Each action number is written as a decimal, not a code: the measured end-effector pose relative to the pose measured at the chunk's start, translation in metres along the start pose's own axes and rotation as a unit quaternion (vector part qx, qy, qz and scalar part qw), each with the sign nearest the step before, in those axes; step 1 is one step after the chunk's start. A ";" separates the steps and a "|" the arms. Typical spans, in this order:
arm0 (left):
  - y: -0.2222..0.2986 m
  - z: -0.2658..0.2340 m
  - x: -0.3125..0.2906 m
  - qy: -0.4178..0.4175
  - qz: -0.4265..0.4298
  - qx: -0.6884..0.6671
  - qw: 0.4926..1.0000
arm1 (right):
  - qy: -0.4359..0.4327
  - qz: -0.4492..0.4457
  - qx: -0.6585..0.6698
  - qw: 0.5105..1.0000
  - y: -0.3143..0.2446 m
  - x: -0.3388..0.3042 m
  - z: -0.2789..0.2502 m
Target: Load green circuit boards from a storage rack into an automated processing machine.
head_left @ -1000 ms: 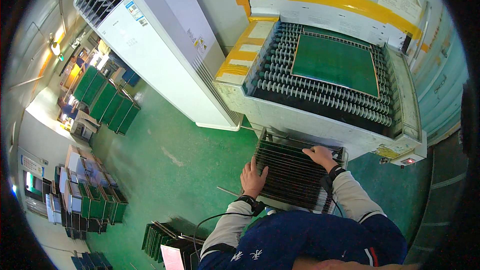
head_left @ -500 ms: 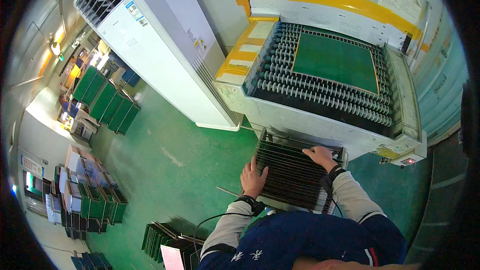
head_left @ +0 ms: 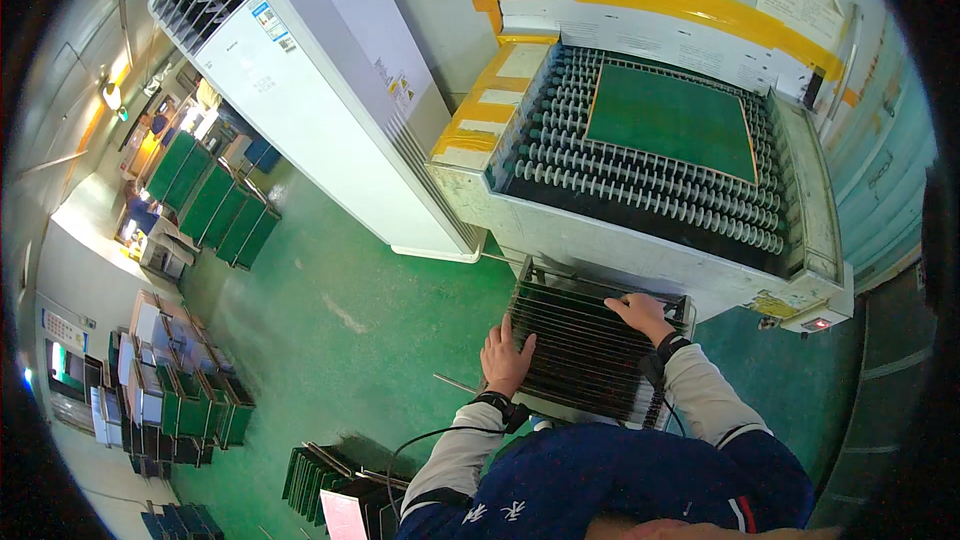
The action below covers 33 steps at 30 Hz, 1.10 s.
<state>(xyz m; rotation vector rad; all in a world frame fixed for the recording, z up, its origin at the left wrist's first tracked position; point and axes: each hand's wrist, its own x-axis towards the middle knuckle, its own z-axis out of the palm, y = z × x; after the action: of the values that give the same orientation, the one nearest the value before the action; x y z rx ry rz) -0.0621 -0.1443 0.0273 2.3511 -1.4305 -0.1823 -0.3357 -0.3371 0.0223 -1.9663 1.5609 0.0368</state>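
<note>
A slotted rack (head_left: 527, 292) stands before me at the foot of the roller machine, filled with several thin dark panels (head_left: 575, 345) on edge. My left hand (head_left: 507, 358) rests at the rack's left side, thumb apart from the fingers, holding nothing visible. Over the right part of the panels, my right hand (head_left: 645, 316) has its fingers drawn together at the panel edges; whatever is between them is too small to make out. Beyond the rack, a flat green board (head_left: 670, 120) lies on the rows of rollers (head_left: 640, 190) of the machine.
A tall white air conditioner (head_left: 330, 110) stands left of the machine (head_left: 620, 230). Racks of boards (head_left: 355, 500) sit on the floor near my left elbow, with more racks (head_left: 190, 390) farther left. Cables hang from both wrists. People work at the far left.
The green board on the rollers has shifted very slightly away from me. Both hands and the rack have stayed where they were.
</note>
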 end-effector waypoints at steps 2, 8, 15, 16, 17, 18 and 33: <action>0.000 0.000 0.000 -0.002 -0.003 0.000 1.000 | -0.013 0.000 -0.003 1.000 -0.001 0.000 -0.002; 0.001 0.000 0.000 -0.005 -0.003 0.000 1.000 | -0.031 0.001 0.001 1.000 -0.004 -0.005 -0.010; 0.000 -0.002 -0.001 0.009 0.001 -0.006 1.000 | -0.019 -0.009 0.015 1.000 -0.003 -0.002 -0.006; -0.001 -0.003 -0.003 0.013 -0.002 -0.008 1.000 | -0.020 -0.013 0.018 1.000 -0.005 -0.002 -0.003; -0.003 -0.004 -0.002 0.019 0.000 -0.007 1.000 | -0.026 -0.018 0.020 0.999 -0.007 0.001 -0.003; -0.002 -0.007 -0.001 0.019 0.000 -0.009 1.000 | -0.035 -0.018 0.019 0.999 -0.006 0.004 -0.005; 0.000 -0.006 -0.004 0.037 0.006 -0.027 0.999 | 0.163 -0.241 -0.072 0.954 -0.006 -0.001 -0.006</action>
<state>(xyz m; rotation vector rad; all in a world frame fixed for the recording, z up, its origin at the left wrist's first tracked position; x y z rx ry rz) -0.0619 -0.1393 0.0319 2.2812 -1.3873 -0.1274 -0.3325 -0.3379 0.0303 -2.5218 1.2465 -0.4050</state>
